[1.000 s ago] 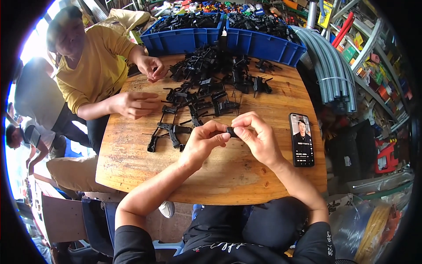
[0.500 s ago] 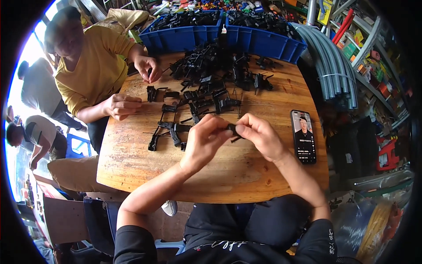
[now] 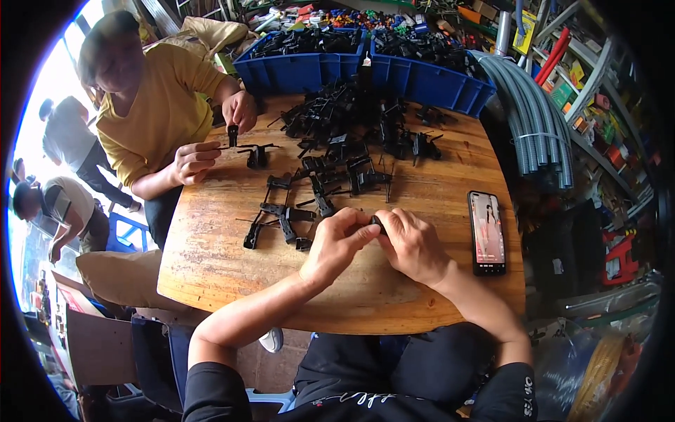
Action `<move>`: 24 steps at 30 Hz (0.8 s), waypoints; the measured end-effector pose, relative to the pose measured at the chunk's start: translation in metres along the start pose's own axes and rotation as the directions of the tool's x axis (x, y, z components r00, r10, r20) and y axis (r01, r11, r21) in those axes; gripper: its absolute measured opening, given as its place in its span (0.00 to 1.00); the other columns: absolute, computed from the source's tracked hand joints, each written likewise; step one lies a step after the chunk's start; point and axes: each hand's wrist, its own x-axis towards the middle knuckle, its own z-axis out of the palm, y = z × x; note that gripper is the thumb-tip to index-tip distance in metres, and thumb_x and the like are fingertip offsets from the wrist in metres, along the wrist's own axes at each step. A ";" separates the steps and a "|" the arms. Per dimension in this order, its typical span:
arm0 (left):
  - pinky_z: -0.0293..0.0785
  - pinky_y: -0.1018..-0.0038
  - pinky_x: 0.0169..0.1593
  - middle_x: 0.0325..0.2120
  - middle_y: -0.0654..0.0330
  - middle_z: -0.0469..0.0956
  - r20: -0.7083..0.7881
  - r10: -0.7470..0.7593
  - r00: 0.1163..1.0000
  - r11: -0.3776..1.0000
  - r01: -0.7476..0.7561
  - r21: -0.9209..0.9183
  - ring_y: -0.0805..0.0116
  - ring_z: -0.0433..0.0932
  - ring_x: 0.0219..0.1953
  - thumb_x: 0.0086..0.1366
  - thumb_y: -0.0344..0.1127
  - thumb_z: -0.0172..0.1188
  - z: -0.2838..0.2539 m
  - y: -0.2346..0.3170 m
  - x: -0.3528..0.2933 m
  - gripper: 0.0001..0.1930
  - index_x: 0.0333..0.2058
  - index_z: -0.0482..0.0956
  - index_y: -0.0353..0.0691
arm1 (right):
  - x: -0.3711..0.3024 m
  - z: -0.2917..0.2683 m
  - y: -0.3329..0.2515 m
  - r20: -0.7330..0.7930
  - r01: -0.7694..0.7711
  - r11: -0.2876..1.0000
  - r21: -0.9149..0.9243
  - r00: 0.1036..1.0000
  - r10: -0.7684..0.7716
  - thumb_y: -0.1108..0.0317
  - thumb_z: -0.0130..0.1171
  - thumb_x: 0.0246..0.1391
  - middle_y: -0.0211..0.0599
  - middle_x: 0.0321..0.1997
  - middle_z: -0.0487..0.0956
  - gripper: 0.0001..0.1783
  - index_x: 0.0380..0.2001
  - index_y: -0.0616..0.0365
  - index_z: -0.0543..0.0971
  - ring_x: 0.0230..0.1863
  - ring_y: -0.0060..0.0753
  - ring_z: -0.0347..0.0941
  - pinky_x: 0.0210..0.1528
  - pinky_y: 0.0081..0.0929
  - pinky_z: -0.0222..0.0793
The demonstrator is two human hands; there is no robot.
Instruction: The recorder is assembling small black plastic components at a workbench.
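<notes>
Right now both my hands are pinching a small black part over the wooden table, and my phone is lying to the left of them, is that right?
Not quite. In the head view the phone lies to the right of the hands, not the left. The rest holds: left hand and right hand pinch the small black part over the wooden table.

I see a warm brown wooden table [image 3: 422,295] with darker grain streaks. The small part [image 3: 377,222] pinched between my fingers [image 3: 362,235] is black, and so is the heap of plastic parts [image 3: 344,119] further back. Two crates [image 3: 422,81] behind it are deep blue. The phone [image 3: 486,232] has a black frame and a lit, pale pinkish screen. The person across wears a mustard-yellow shirt [image 3: 151,112]. The hoses [image 3: 534,119] at the side are grey-blue. My sleeves [image 3: 211,387] are black.
</notes>
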 end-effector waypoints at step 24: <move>0.60 0.79 0.26 0.22 0.66 0.67 0.021 -0.112 0.994 0.859 0.107 -0.500 0.77 0.63 0.21 0.51 0.26 0.51 -0.038 0.002 0.022 0.10 0.35 0.69 0.40 | 0.026 -0.008 0.023 -0.067 -0.126 0.990 0.058 0.989 0.129 0.80 0.58 0.41 0.40 0.31 0.71 0.14 0.35 0.63 0.73 0.26 0.40 0.73 0.29 0.31 0.70</move>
